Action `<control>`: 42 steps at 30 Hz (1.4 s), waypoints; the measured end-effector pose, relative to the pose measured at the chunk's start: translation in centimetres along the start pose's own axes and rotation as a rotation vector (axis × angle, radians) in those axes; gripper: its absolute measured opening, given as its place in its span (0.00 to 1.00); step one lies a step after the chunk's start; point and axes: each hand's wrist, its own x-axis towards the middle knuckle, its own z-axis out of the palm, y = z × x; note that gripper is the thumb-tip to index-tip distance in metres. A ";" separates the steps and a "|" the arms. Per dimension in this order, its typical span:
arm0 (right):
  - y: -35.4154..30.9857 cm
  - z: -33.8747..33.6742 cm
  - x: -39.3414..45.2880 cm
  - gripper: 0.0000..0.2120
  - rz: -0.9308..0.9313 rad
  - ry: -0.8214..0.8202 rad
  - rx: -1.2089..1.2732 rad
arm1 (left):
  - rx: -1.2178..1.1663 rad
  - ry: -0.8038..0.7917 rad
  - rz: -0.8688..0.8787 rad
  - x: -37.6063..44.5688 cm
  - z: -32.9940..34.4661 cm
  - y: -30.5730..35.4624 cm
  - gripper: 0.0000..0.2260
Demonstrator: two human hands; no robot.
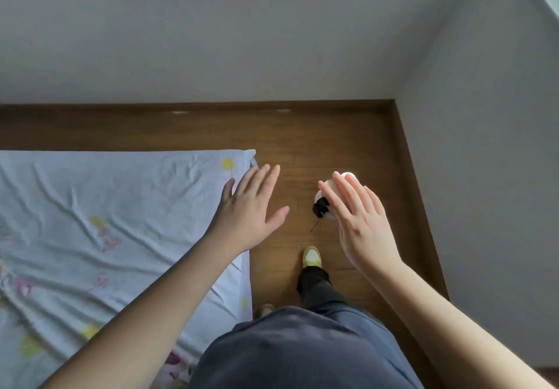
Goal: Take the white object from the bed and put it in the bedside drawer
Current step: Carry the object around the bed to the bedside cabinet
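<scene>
1. Nearest the camera, a dark blue garment (302, 355) is seen from above, with dark trousers (317, 288) below it and a pale shoe (312, 257) set on the wooden floor (332, 140); the tip of a second shoe (264, 309) is seen beside the bed's edge.
2. Both bare forearms are stretched forward from the lower corners of the view.
3. At the left, a bed (90, 222) is covered by a wrinkled light blue sheet printed with faint yellow and pink flowers; its far corner lies just beside the left hand.
4. Held over that corner, the left hand (251, 204) is open and flat, fingers spread, with nothing gripped; whether the sheet is touched cannot be told.
5. Over the floor to the right of the bed, the right hand (357, 216) is seen from the back, with its fingers extended along a white object (325, 190).
6. Much of the white object is hidden behind those fingers; it is rounded, with a black part (320, 208) at its lower left end and a thin dark strand hanging below. It is off the bed and held against the right hand, though the grip on the far side cannot be seen.
7. Grey walls (242, 31) meet at a corner on the right, with a brown skirting board along the floor.
</scene>
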 end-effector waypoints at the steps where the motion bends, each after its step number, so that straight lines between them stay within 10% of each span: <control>1: 1.0 0.2 1.3 0.35 -0.005 -0.011 0.004 | 0.003 -0.007 -0.011 1.5 0.0 -0.2 0.35; 14: 11.6 0.6 21.6 0.38 -0.236 -0.077 0.073 | 0.044 0.061 -0.162 18.3 -4.1 -1.9 0.32; 42: 0.4 8.5 65.9 0.35 -0.636 -0.292 0.098 | 0.024 0.130 -0.591 39.0 -13.3 -28.0 0.35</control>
